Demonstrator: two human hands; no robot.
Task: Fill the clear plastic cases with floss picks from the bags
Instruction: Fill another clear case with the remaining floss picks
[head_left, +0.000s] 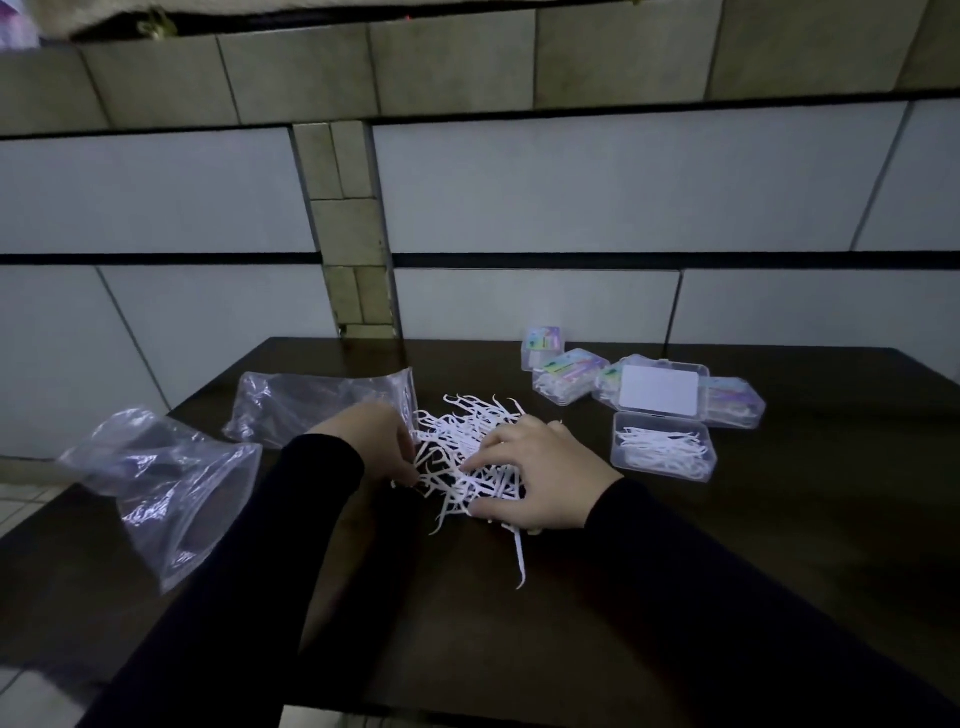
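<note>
The left hand (371, 441) is laid at the left edge of a loose pile of white floss picks (467, 452), its fingers curled down into the picks; whether any pick is actually pinched cannot be told, since the fingertips are hidden among them. The right hand (530, 475) is spread palm down over the right and near part of the same pile, with the fingers splayed and the fingertips pressed onto the picks. Both forearms are covered by dark sleeves (701, 587).

The pile is heaped on a dark table (779, 571), roughly at its middle, and one pick (519, 558) is seen lying apart from the heap on the near side. To the right of the pile an open clear plastic case (662, 452) is set, partly filled with picks that are laid lengthwise. Its lid (660, 387) is hinged back on the far side, with a white card shown inside it. Three closed cases with coloured labels are grouped around that lid: one (543, 345) at the far left, one (569, 382) just nearer, and one (735, 400) at the right, touching the lid.

Left of the pile two crumpled clear bags are lying: one (311, 405) behind the left hand, the other (166, 483) at the table's left edge, with its mouth turned toward the person.
</note>
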